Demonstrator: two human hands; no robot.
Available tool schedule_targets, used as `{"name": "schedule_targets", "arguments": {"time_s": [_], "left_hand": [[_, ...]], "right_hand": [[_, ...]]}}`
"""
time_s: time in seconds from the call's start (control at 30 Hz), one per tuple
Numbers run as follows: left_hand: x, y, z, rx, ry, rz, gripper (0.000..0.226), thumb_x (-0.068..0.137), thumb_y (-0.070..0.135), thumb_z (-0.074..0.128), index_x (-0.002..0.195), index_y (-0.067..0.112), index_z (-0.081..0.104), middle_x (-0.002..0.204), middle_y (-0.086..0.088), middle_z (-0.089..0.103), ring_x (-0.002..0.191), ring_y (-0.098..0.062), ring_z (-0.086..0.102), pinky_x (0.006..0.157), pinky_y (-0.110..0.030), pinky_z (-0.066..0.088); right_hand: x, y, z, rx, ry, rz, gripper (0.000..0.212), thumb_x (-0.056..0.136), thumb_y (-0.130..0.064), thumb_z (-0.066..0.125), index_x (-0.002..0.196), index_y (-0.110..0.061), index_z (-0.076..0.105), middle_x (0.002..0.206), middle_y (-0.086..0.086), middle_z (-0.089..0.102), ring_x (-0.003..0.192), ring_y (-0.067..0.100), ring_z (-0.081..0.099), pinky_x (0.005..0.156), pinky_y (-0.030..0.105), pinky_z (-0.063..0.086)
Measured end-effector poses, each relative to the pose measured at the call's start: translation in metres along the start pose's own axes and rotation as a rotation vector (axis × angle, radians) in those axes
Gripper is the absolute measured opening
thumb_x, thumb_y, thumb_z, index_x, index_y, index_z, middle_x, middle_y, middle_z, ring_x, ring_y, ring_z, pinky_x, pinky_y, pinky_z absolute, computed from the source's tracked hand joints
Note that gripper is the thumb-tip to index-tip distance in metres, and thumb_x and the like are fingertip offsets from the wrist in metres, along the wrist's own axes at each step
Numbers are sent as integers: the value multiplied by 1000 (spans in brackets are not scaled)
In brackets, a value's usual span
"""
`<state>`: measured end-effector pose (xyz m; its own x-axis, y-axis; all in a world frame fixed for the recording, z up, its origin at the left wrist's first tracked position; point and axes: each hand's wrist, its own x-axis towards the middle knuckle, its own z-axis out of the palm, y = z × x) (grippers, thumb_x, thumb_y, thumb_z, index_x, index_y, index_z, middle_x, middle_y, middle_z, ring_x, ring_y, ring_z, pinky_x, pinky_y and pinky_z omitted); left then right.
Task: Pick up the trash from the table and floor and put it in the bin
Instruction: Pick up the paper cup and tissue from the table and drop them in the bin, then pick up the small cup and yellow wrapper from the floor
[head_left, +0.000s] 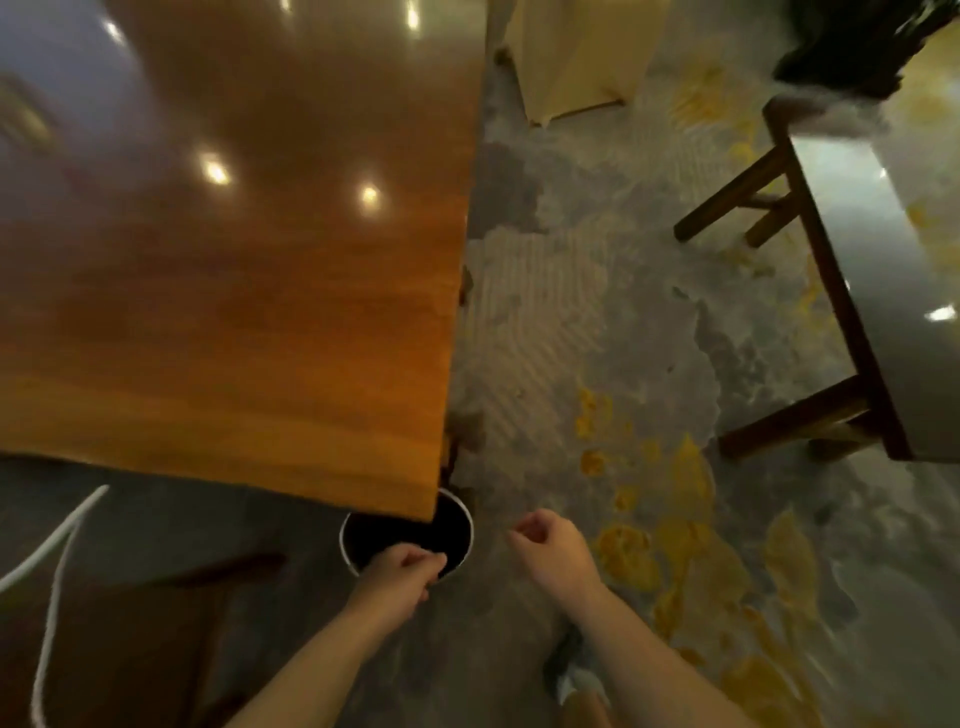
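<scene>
A glossy wooden table (234, 260) overhangs a round dark bin (457, 525) on the mottled grey-and-yellow floor (571, 338); the left hand (402, 574), fingers curled, hovers over the bin's rim, its hold unclear; the right hand (553, 543) hangs loosely curled, empty, beside it; a bench (852, 260) stands apart.

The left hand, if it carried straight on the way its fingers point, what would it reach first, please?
Most likely the bin: the left hand hovers at its near rim, fingers curled toward the dark opening. The table corner overhangs the bin's far side, but depth between them is unclear.
</scene>
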<state>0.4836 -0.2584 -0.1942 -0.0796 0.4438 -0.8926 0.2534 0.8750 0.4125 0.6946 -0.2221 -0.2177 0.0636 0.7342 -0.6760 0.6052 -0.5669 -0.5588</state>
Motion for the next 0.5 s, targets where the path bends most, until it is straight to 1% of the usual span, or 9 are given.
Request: {"name": "schedule_targets", "arguments": {"time_s": [0.13,0.17,0.2,0.27,0.37,0.43,0.5], "left_hand": [[-3,74,77,-29,-3,-51,19,93,31,65,100,14,71,93,-7,72,75,-16,63,61,-24,47],[-5,88,88,-32,11,-34,19,94,29,65,101,12,71,90,-6,71,73,-15,62,60,-24,46],[-4,112,107,-37,28,-13,19,94,28,65,102,11,71,89,-6,70,72,-15,61,59,-24,46],[-6,155,132,-51,73,39,20,94,28,65,102,11,70,91,-9,70,74,-17,62,61,-27,46],[-8,225,151,-37,131,130,18,92,32,66,98,16,71,95,-12,73,76,-18,64,66,-30,48],[-8,273,155,43,153,211,17,90,37,68,96,21,70,93,-6,72,83,-17,66,71,-31,50],[-5,319,154,147,179,287,16,89,40,69,95,25,69,90,1,71,85,-15,66,74,-32,52]], "right_hand": [[40,5,-105,-105,-28,-78,15,84,-32,72,74,-29,61,66,-9,63,61,-3,56,53,13,40],[48,4,-125,-123,-37,-95,14,84,-34,71,75,-29,62,68,-9,63,62,-2,56,54,13,39],[60,5,-159,-144,-58,-107,13,84,-36,70,77,-29,63,70,-9,64,65,-1,57,55,15,40],[78,3,-215,-183,-97,-133,12,86,-40,68,84,-29,65,76,-10,66,72,2,61,57,19,41],[103,-7,-296,-234,-101,-164,11,88,-43,66,87,-32,66,81,-11,67,76,2,62,56,19,41],[119,-20,-343,-276,-74,-184,11,89,-43,66,87,-32,65,81,-12,67,75,2,61,57,19,43],[134,-37,-383,-306,-44,-209,11,90,-41,67,86,-31,65,81,-11,67,76,3,62,60,21,45]]}}
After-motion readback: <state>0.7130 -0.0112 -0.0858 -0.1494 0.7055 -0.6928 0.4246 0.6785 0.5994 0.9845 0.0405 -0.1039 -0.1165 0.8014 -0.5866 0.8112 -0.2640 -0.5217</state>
